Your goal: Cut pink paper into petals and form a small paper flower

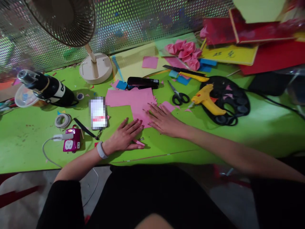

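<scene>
My left hand [125, 135] lies flat on the green table [28, 136], fingers stretched out, its tips at the near corner of a pink paper sheet [135, 100]. A small pink scrap [138, 142] lies under its thumb side. My right hand [163, 120] rests flat on the same pink sheet's right edge, fingers spread, pressing it down. Neither hand grips anything. A white band circles my left wrist.
Black scissors [179, 95], a yellow glue gun [207, 101] on a black palette, a black stapler [142, 82], a yellow utility knife [190, 75], pink paper flowers [184, 52], a fan base [95, 68], a black bottle [49, 89], tape rolls [62, 120] and a pink charger [71, 142] surround the sheet.
</scene>
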`<state>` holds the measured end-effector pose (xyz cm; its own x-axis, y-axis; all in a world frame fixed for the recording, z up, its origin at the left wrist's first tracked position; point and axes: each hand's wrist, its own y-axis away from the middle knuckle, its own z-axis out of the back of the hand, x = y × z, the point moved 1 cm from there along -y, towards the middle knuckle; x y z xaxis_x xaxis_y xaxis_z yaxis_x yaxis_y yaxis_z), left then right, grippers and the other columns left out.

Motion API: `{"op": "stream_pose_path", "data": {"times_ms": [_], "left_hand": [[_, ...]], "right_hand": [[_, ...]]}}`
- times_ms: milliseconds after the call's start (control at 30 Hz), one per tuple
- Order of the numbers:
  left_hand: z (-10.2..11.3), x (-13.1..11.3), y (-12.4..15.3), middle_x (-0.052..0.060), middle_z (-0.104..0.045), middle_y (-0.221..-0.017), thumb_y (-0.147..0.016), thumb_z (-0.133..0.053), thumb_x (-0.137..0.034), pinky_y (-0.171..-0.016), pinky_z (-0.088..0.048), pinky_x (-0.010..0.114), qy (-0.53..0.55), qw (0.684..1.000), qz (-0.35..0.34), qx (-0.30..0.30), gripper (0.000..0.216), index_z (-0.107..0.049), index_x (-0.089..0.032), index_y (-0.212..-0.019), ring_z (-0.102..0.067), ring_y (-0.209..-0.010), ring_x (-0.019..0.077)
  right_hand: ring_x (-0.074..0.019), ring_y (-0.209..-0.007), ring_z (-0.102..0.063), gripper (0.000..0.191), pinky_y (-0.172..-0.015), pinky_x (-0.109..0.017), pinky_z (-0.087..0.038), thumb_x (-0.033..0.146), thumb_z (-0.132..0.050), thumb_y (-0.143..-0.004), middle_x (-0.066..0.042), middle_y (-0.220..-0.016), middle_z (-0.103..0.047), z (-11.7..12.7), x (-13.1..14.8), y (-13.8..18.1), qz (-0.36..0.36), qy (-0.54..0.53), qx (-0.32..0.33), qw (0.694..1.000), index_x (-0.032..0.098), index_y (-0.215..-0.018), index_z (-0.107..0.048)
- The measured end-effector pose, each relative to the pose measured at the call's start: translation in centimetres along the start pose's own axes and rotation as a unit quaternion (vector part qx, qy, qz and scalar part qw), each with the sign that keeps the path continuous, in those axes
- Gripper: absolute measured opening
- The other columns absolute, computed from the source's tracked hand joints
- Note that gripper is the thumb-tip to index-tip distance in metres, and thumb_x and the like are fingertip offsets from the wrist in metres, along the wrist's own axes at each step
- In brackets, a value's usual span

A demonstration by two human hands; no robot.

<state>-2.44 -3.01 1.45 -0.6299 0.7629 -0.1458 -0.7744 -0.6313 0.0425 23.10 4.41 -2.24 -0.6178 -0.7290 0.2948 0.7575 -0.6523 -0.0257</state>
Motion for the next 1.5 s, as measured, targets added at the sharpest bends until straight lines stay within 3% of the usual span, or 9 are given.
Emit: {"op": "stream_pose_path", "data": {"times_ms": [167, 267, 367, 467, 767, 900, 1000, 1167, 1500], "left_hand": [[0.3, 0.1, -0.2, 0.016, -0.029, -0.167, -0.097, -0.034, -0.077, -0.13, -0.012, 0.053, -0.003, 1.0, -0.005, 0.006, 0.092, -0.024, -0.014, -0.163, -0.028, -0.156, 0.03], [0.5, 0.1, -0.2, 0.017, -0.03, -0.167, -0.096, -0.032, -0.078, -0.13, -0.014, 0.052, -0.006, 1.0, -0.006, 0.005, 0.093, -0.027, -0.013, -0.162, -0.028, -0.157, 0.0301], [0.8, 0.1, -0.3, 0.017, -0.031, -0.166, -0.096, -0.032, -0.078, -0.129, -0.017, 0.051, -0.007, 1.0, -0.009, 0.009, 0.093, -0.026, -0.013, -0.163, -0.028, -0.156, 0.0306], [1.3, 0.0, -0.6, 0.017, -0.033, -0.166, -0.097, -0.03, -0.078, -0.128, -0.021, 0.051, -0.009, 1.0, -0.011, 0.021, 0.091, -0.027, -0.015, -0.162, -0.031, -0.155, 0.0307], [3.5, 1.0, 0.9, 0.018, -0.048, -0.157, -0.097, -0.031, -0.077, -0.115, -0.042, 0.05, -0.001, 0.999, -0.016, 0.035, 0.083, -0.05, -0.016, -0.151, -0.051, -0.141, 0.0336], [5.8, 1.0, 0.1, 0.017, -0.075, -0.111, -0.099, -0.037, -0.072, -0.083, -0.057, 0.041, 0.074, 0.993, 0.086, -0.033, 0.067, -0.075, -0.016, -0.101, -0.071, -0.099, 0.0266], [6.3, 0.5, -2.7, 0.007, -0.07, -0.068, -0.102, -0.048, -0.056, -0.057, -0.051, 0.027, 0.272, 0.932, 0.235, 0.036, 0.052, -0.067, -0.016, -0.073, -0.065, -0.058, 0.0144], [5.0, 0.2, -7.4, 0.003, -0.065, -0.052, -0.094, -0.063, -0.04, -0.047, -0.047, 0.023, 0.52, 0.771, 0.311, 0.197, 0.041, -0.06, -0.016, -0.062, -0.058, -0.042, 0.0101], [4.5, 0.7, -8.1, 0.003, -0.067, -0.058, -0.093, -0.061, -0.028, -0.075, -0.058, 0.033, 0.555, 0.708, 0.361, 0.246, 0.028, -0.066, -0.013, -0.07, -0.066, -0.057, 0.0116]], "right_hand": [[-0.0355, -0.152, -0.035, 0.061, -0.123, -0.061, -0.032, 0.04, -0.047, -0.102, -0.012, -0.166, -0.038, 3.7, 0.6, 0.7, -0.068, -0.052, -0.006, 0.996, 0.022, -0.16, -0.036], [-0.0319, -0.107, -0.073, 0.035, -0.093, -0.05, -0.059, 0.041, -0.051, -0.101, -0.015, -0.115, -0.076, 6.0, 1.5, -0.2, -0.17, -0.178, 0.062, 0.967, 0.018, -0.12, -0.069], [-0.0219, -0.066, -0.074, 0.027, -0.064, -0.034, -0.06, 0.041, -0.061, -0.095, -0.009, -0.076, -0.076, 6.4, 2.0, -1.6, -0.226, -0.314, 0.222, 0.895, 0.016, -0.088, -0.069], [-0.0168, -0.056, -0.07, 0.029, -0.055, -0.028, -0.053, 0.039, -0.066, -0.092, -0.006, -0.063, -0.073, 5.6, 1.5, -2.7, -0.236, -0.36, 0.291, 0.854, 0.017, -0.074, -0.063], [-0.013, -0.046, -0.063, 0.031, -0.05, -0.027, -0.05, 0.034, -0.073, -0.088, -0.005, -0.058, -0.071, 5.0, 0.1, -3.3, -0.224, -0.4, 0.326, 0.827, 0.017, -0.064, -0.06], [-0.0148, -0.05, -0.067, 0.03, -0.05, -0.026, -0.052, 0.033, -0.077, -0.085, -0.007, -0.06, -0.073, 4.9, -0.2, -3.7, -0.211, -0.403, 0.341, 0.823, 0.016, -0.064, -0.062], [-0.0159, -0.052, -0.069, 0.028, -0.05, -0.025, -0.052, 0.032, -0.077, -0.084, -0.007, -0.059, -0.072, 5.3, -0.1, -3.9, -0.207, -0.392, 0.345, 0.827, 0.015, -0.066, -0.064], [-0.0136, -0.047, -0.066, 0.022, -0.05, -0.024, -0.053, 0.021, -0.07, -0.089, -0.004, -0.055, -0.07, 5.9, 0.3, -3.9, -0.21, -0.373, 0.345, 0.835, 0.013, -0.069, -0.064], [-0.0135, -0.047, -0.065, 0.027, -0.051, -0.024, -0.055, 0.032, -0.075, -0.087, -0.003, -0.052, -0.067, 5.3, 0.1, -4.2, -0.209, -0.382, 0.37, 0.821, 0.013, -0.072, -0.063]]}}
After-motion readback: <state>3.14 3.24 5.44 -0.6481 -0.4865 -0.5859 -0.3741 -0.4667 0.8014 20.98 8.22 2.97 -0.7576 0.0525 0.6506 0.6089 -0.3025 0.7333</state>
